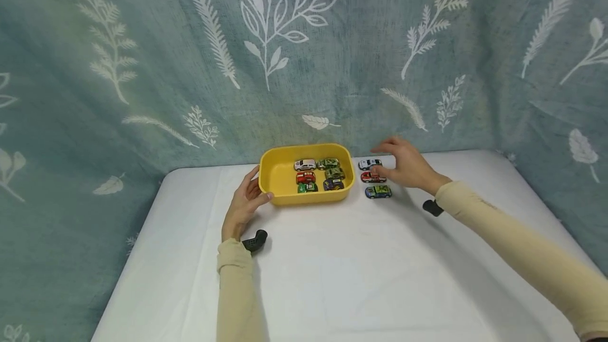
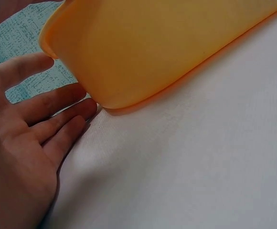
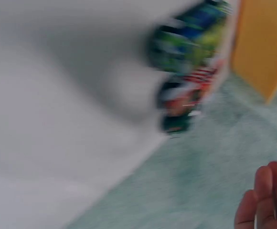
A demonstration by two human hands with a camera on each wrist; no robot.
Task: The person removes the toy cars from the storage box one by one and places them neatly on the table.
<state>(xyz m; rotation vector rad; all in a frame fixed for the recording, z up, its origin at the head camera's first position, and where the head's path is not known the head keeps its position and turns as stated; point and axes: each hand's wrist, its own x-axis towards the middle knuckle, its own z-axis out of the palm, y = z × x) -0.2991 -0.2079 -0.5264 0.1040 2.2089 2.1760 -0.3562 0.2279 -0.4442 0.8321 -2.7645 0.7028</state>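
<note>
My right hand (image 1: pixel 406 165) is over the short column of toy cars just beside the right end of the yellow tray (image 1: pixel 311 199), thumb and fingers apart with only air between them. In the head view the white toy car (image 1: pixel 369 164), the farthest of that column, shows in the gap between my thumb and forefinger, and my thumb overlaps the right part of the red toy car (image 1: pixel 368 177) next to it; from the right wrist, where the cars are blurred, my fingertips are clear of all three. The blue-and-green toy car (image 1: pixel 378 191) lies nearest my body, a little below that thumb in the head view. My left hand (image 1: pixel 241 207) holds the tray at its near left corner, the thumb at the rim and the other fingertips against the outside of the wall. Six more cars stand in the tray's right half, in two columns: a pale car (image 1: pixel 304 164), a red car (image 1: pixel 305 177) and a green-and-white car (image 1: pixel 307 187) on the left, two camouflage cars (image 1: pixel 328 163) and a dark purple car (image 1: pixel 334 184) on the right, all on the white tablecloth (image 1: pixel 332 268) before a leaf-patterned green curtain (image 1: pixel 356 104)
</note>
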